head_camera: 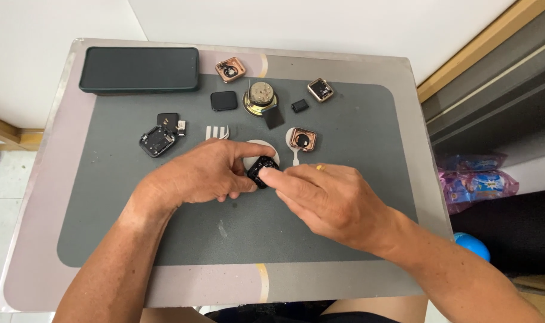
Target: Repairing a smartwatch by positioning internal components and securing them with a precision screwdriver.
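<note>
A small black watch case (pixel 262 171) sits pinched between both hands just in front of the white round pad (pixel 254 148). The left hand (pixel 198 173) clamps it steady; the right hand (pixel 320 194) presses a fingertip on its edge, seemingly prying it open, which calls for fine, careful leverage. Copper-coloured watch bodies (pixel 302 139) lie beyond the pad on the grey surface (pixel 224 233).

Dark greys and blacks against pale silver, with spots of rose gold

Dark grey mat (pixel 320 233) on silvery table (pixel 39 239); black phone (pixel 139 69); black watch body (pixel 262 170); rose-gold watch cases (pixel 230 69) with black insides; brass-coloured round speaker (pixel 260 98); small black square screen (pixel 223 100); white disc (pixel 256 148).
</note>
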